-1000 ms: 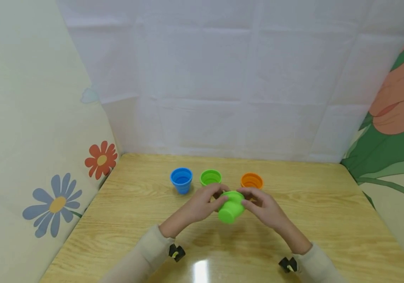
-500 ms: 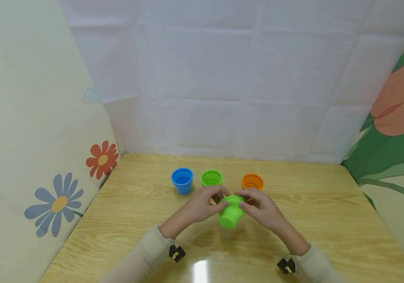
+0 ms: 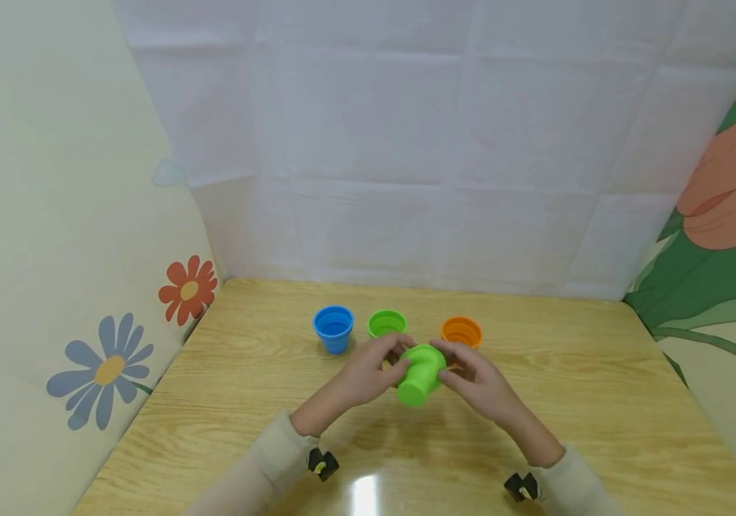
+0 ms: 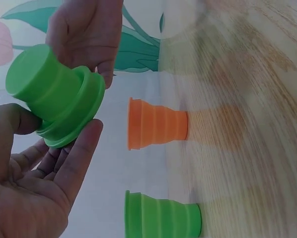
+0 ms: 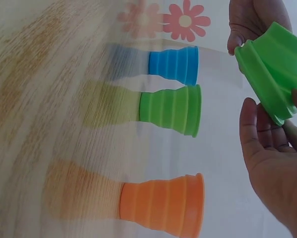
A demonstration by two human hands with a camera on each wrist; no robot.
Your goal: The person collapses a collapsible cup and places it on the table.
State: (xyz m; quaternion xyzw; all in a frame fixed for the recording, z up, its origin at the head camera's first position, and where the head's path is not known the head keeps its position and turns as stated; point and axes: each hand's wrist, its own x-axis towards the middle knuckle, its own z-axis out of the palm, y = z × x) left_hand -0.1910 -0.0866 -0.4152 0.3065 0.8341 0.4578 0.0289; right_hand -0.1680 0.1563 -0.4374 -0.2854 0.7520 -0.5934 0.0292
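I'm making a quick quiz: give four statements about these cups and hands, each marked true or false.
1. The standing green cup is between the blue cup and the orange cup. True.
2. The orange cup lies on its side. False: it stands upright on the table.
3. The left hand and right hand both hold another green cup. True.
4. That cup rests on the table. False: it is held above it.

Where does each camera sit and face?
Head: worn on the head, facing forward and down at the wood-grained table; left hand, right hand, beige sleeves show.
Left wrist: worn there, facing forward-right at the held green stepped cup; both hands show.
Right wrist: worn there, facing forward-left at that cup; both hands show.
Both wrist views share the orange tapered cup and standing green tapered cup.
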